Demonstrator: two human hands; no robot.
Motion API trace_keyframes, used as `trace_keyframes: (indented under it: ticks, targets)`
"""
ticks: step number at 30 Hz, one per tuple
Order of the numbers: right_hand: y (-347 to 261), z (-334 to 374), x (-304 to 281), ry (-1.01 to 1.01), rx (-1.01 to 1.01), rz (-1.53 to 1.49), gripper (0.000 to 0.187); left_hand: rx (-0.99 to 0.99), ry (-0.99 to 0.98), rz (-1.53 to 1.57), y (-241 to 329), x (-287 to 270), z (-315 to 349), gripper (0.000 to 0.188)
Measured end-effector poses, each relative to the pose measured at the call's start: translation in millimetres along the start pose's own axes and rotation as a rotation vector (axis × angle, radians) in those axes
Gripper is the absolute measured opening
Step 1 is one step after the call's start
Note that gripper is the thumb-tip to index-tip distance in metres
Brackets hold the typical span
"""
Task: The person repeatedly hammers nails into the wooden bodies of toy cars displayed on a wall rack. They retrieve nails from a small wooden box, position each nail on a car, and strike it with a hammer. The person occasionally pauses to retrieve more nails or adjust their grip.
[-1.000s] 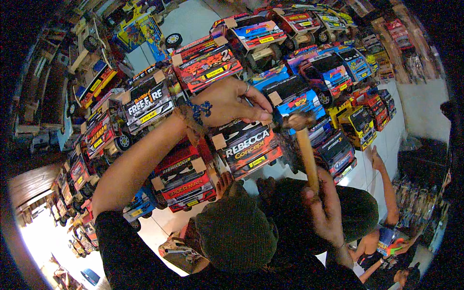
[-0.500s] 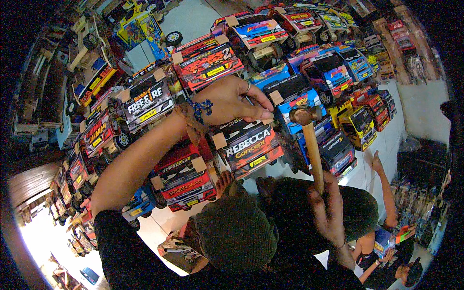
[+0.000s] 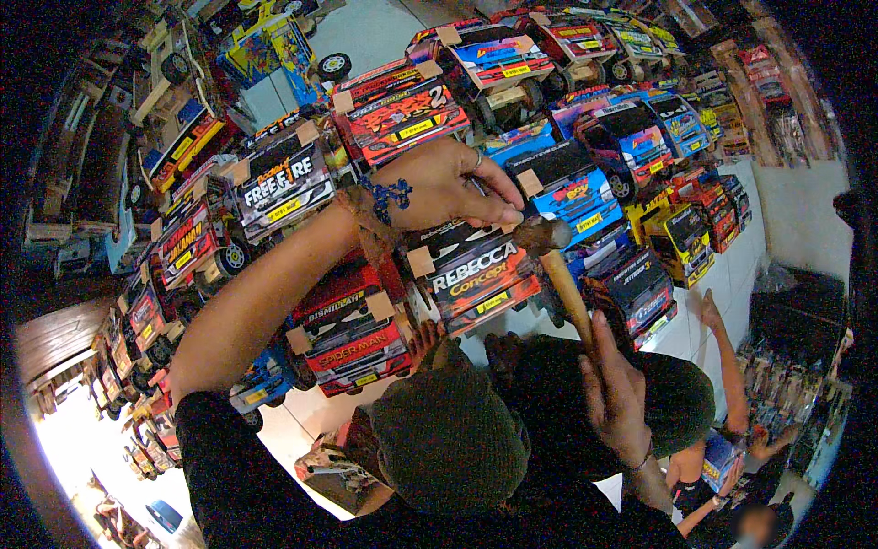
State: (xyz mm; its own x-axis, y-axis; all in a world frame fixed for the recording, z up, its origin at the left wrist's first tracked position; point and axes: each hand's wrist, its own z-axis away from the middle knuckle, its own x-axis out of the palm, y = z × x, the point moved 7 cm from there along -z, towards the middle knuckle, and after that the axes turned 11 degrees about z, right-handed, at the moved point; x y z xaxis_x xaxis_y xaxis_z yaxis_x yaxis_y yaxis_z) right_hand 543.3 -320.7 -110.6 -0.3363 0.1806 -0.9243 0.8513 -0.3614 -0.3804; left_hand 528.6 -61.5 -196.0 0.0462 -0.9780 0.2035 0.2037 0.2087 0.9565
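My left hand (image 3: 448, 188), a blue beaded bracelet at its wrist, is closed in a pinch at the upper right corner of a black and orange toy truck (image 3: 485, 284). What the fingertips hold is too small to make out. In my right hand (image 3: 617, 389) is a hammer (image 3: 569, 295) with a wooden handle. Its metal head is right beside my left fingertips, over that corner; whether it touches is unclear. A small tan square tab (image 3: 421, 262) sticks out at the truck's upper left corner.
Several toy trucks crowd around, among them a red one (image 3: 352, 343), a blue one (image 3: 572, 206) and a grey one (image 3: 283, 188). My dark knees (image 3: 453, 430) are below. At the lower right a person's arm (image 3: 722, 357) reaches in. Pale floor tiles (image 3: 732, 284) show at right.
The hammer has swung left and slightly down, bringing its head from over the blue truck to beside my left fingertips. My left hand keeps its pinch almost in place.
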Motion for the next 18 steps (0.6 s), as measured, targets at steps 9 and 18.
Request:
trace_keyframes:
  ticks: [9, 18]
  targets:
    - [6.8, 6.1, 14.7, -0.163, 0.015, 0.021, 0.066, -0.035, -0.008, -0.098, 2.2, -1.1, 1.3, 0.031]
    - [-1.1, 23.9, 25.8, -0.181, -0.057, 0.222, 0.081, 0.003, 0.015, -0.112, 5.9, 0.3, 2.6, 0.032]
